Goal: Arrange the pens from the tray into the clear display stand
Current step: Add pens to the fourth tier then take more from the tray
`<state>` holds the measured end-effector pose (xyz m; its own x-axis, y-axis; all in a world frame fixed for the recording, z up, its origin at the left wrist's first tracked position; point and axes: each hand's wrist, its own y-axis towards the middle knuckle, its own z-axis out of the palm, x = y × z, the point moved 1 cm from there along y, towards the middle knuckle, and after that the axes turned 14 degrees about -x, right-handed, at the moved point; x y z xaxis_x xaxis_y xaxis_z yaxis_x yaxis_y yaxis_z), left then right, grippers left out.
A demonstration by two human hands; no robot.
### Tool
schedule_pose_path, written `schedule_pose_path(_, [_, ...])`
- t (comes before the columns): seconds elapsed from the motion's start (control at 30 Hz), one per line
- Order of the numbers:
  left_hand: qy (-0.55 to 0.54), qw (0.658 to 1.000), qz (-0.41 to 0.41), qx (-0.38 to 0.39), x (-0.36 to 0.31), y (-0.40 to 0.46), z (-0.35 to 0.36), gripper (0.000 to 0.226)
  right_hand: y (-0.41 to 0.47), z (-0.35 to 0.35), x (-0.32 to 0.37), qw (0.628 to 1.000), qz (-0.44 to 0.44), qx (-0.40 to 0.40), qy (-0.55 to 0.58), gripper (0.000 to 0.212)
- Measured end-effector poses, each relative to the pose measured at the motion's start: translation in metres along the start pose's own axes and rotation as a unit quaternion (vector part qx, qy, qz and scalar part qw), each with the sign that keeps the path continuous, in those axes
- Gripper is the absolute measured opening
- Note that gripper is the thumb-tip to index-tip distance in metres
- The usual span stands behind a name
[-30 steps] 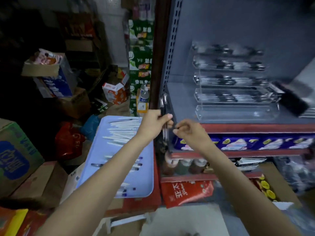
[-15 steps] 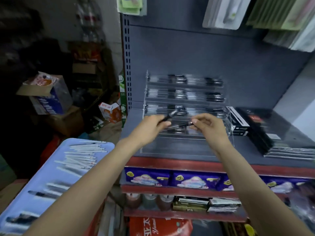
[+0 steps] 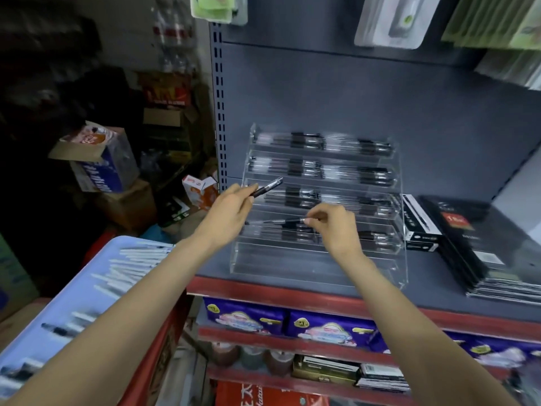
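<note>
The left hand [image 3: 231, 212] pinches a black-grip pen [image 3: 266, 187] angled up and to the right, its free end over the clear display stand [image 3: 319, 259]. Just right and lower, the right hand [image 3: 336, 227] pinches a second pen [image 3: 281, 221], level over a middle tier. The stepped, glossy stand's lowest trough, below both hands, holds no pens. Down left, a pale blue tray [image 3: 96, 306] carries loose pens.
</note>
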<state>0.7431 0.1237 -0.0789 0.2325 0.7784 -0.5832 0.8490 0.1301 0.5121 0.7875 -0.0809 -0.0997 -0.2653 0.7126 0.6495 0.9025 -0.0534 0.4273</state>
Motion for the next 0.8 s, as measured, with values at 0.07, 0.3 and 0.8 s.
schedule_pose_path(0.07, [-0.032,0.999,-0.013,-0.022,0.002,0.000,-0.004,0.025,-0.002,0.004,0.003,0.996,-0.044,0.010,-0.078,0.007])
schedule_pose_path(0.3, [-0.041,0.999,-0.012,-0.019,0.007,-0.001,-0.011,0.014,0.004,0.011,0.007,0.986,-0.091,0.031,-0.135,0.010])
schedule_pose_path(0.8, [0.000,0.999,0.028,-0.042,-0.016,0.004,0.009,0.032,0.005,-0.021,0.001,0.974,0.031,0.011,0.224,0.010])
